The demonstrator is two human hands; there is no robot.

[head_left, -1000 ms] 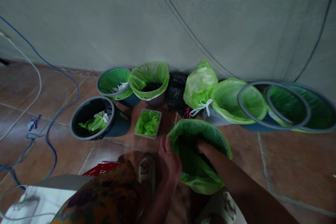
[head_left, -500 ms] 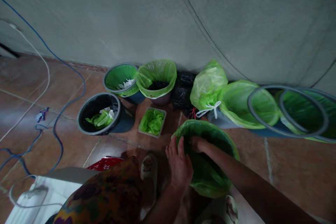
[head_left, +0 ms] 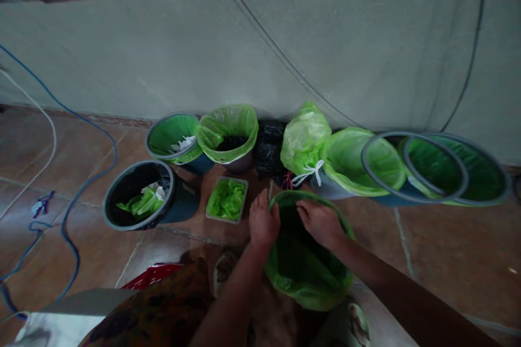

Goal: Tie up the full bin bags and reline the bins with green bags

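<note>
In front of my feet stands a bin lined with a green bag (head_left: 307,293), its mouth facing up. My left hand (head_left: 264,223) is at the left part of its rim, fingers outside and thumb at the inner side, closed over the edge of the bag. Over the bin's mouth is my right hand (head_left: 321,223), fingers pointing left and slightly bent, with no object visible in them. The inside of the bin is dark. Just left of it sits a square clear tub (head_left: 244,203) holding crumpled green bags (head_left: 226,199).
Along the wall stand several lined bins (head_left: 179,119), a tied green bag (head_left: 305,135) and black bags (head_left: 268,146). Loose grey rings (head_left: 366,173) rest on the right bins. A dark bin (head_left: 108,195), blue cable (head_left: 87,184), red basket (head_left: 150,275) and white box (head_left: 61,328) are at left.
My right hand has risen from inside the bin to its mouth. My left hand has shifted left along with the rim. The view has tilted up, showing more wall.
</note>
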